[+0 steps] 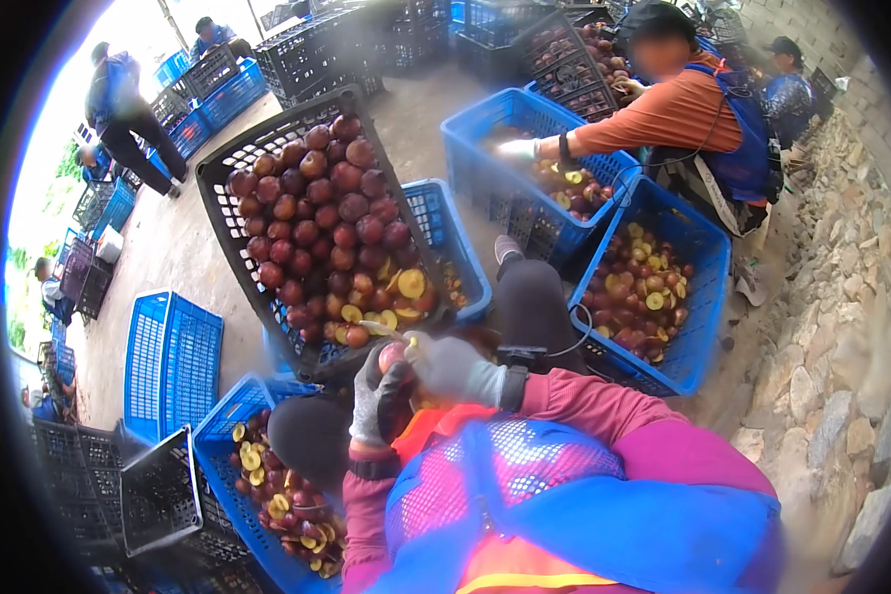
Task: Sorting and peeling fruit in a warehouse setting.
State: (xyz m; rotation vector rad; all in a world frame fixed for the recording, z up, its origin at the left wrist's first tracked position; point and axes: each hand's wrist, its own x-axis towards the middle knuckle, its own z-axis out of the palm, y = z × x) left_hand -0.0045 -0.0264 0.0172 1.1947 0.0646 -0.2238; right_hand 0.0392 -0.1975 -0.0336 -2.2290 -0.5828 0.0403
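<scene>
A whole reddish plum (391,356) is held in my left hand (373,407), which wears a grey glove with dark palm. Close beside it, my gloved right hand (457,367) grips a small knife (375,327) whose pale blade points left, above the plum. The blade is slightly blurred. Just beyond both hands, a black plastic crate (219,167) leans tilted towards me. It holds many dark red plums (327,215), with cut yellow-fleshed pieces (411,284) at its near end.
Blue crates of cut plums stand at my right (702,327) and left (219,416). A co-worker (694,111) reaches into another blue crate (482,160). An upright blue crate (171,364) and black crates (82,475) stand left. Stones (809,386) line the right side.
</scene>
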